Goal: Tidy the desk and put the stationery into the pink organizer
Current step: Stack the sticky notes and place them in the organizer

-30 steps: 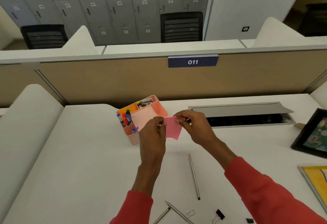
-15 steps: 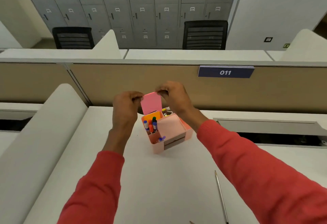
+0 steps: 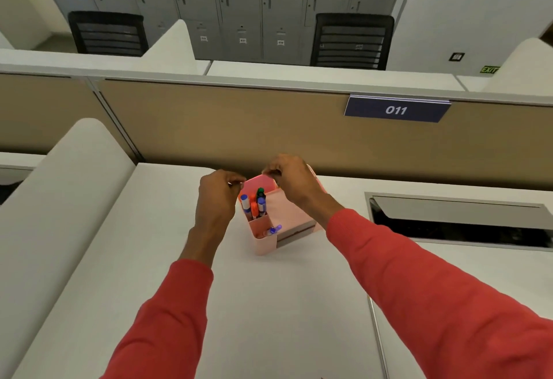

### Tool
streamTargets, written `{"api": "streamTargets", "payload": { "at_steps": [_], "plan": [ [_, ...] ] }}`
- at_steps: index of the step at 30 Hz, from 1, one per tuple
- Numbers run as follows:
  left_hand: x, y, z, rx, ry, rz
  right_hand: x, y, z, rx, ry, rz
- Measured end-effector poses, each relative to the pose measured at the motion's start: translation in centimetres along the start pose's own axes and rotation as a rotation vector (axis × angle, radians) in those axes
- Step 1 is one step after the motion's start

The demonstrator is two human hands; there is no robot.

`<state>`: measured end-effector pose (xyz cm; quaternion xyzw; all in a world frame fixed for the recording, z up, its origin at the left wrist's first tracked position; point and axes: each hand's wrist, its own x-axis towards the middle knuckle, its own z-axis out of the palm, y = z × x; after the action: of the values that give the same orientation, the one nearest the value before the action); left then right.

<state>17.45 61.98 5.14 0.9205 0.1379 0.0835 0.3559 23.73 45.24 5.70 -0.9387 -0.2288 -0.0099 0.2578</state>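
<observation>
The pink organizer stands on the white desk near the beige partition. Several markers with blue, orange and green caps stand in its left compartment, and a purple-capped pen lies in the small front one. A pink sticky-note pad sits low in the back compartment, held flat between both hands. My left hand pinches its left edge. My right hand pinches its right edge from above and hides the organizer's back right part.
A beige partition with a blue "011" sign rises right behind the organizer. An open cable tray is sunk into the desk at the right. A pencil lies beside my right sleeve. A white rounded divider borders the left.
Both hands carried the pink pad from in front of the organizer to above it, then lowered it into the back compartment. The camera moved closer and leftward.
</observation>
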Motion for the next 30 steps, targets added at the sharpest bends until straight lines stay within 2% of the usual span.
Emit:
{"api": "streamTargets", "payload": {
  "at_steps": [4,10,13,15,20,30],
  "plan": [
    [-0.4,-0.9,0.0,0.017,0.031,-0.055,-0.2,0.8,1.3,-0.013,-0.059,0.042],
    [-4.0,-1.1,-1.1,-0.164,0.31,-0.087,-0.4,1.0,1.4,-0.023,-0.085,0.038],
    [-6.6,0.1,-1.3,-0.201,0.431,-0.037,-1.7,1.2,0.5,-0.01,-0.015,0.06],
    [-8.6,1.7,-1.2,-0.188,0.446,0.009,-3.4,1.2,-0.9,0.025,0.04,0.064],
    [-13.8,6.0,1.8,-0.17,0.309,0.126,-11.7,3.1,-5.6,0.163,0.135,0.081],
    [-27.8,11.8,13.5,-0.177,-0.201,0.244,-33.9,12.2,-9.9,0.146,0.016,0.337]
  ]
}}
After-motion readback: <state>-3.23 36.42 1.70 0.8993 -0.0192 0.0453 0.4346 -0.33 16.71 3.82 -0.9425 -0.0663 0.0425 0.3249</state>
